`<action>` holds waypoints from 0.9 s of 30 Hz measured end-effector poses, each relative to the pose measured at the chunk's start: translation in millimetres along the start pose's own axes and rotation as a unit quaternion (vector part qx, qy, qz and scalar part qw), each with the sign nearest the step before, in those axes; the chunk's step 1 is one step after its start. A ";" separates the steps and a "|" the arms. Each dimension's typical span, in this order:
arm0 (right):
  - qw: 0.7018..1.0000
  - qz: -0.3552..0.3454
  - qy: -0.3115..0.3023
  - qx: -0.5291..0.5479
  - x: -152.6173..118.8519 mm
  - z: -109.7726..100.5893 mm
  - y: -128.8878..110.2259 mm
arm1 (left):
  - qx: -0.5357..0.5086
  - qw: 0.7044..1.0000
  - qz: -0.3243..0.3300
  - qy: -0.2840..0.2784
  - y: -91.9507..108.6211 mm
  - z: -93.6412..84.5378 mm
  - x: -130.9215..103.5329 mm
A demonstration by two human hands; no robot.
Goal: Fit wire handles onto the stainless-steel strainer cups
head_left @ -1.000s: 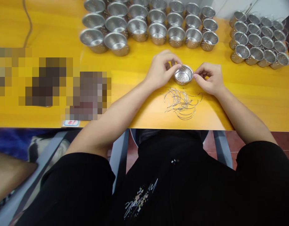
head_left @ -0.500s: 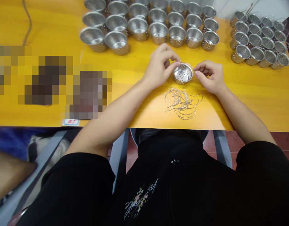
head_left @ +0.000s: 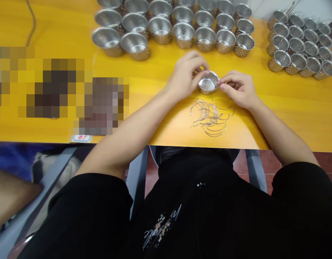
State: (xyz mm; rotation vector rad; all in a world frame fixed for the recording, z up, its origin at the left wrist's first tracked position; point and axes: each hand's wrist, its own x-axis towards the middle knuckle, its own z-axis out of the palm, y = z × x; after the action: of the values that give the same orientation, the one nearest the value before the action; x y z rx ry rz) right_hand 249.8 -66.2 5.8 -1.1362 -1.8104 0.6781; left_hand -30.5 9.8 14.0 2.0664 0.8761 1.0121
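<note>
A small perforated metal cup (head_left: pixel 208 85) stands on the table between my hands, its open mouth facing up. At its left rim, my left hand (head_left: pixel 188 75) is closed, with thumb and fingertips gripping the edge. My right hand (head_left: pixel 238 89) is pinched at the opposite rim, on what looks like the end of a thin wire handle; the fingers mostly hide it. Just in front of the cup lies a loose heap of curved wire handles (head_left: pixel 214 114).
Rows of perforated metal cups (head_left: pixel 183 36) stand along the back of the yellow table (head_left: pixel 160 126). More cups, with wire handles, are grouped at the right (head_left: pixel 297 62). Blurred-out items (head_left: pixel 102 108) and a small label (head_left: pixel 82 138) lie at the left. Another person's arm (head_left: pixel 12 198) shows at lower left.
My right hand has moved left, bringing its fingertips against the cup's right rim. My left hand keeps its grip on the other side. The view has shifted slightly.
</note>
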 end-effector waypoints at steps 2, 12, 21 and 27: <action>1.000 0.024 0.001 -0.012 -0.8 -1.4 -1.7 | -0.004 1.000 -0.002 -0.002 -0.6 0.6 0.0; 0.998 -0.015 -0.030 0.053 -1.7 -4.2 6.4 | -0.010 0.994 0.105 -0.004 -17.3 10.8 -0.2; 0.975 0.091 -0.080 0.187 -4.6 1.0 -0.5 | -0.025 0.996 0.079 -0.030 -5.6 15.2 -6.5; 0.967 0.112 -0.083 0.214 -3.2 -1.4 -6.4 | -0.037 0.996 0.075 -0.007 -8.1 16.4 -5.8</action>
State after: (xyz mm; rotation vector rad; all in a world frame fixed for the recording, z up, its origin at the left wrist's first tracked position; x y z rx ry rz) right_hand 249.0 -71.9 10.3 -1.0168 -1.5738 1.2629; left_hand -21.7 5.3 -2.5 2.0979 0.6731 1.0913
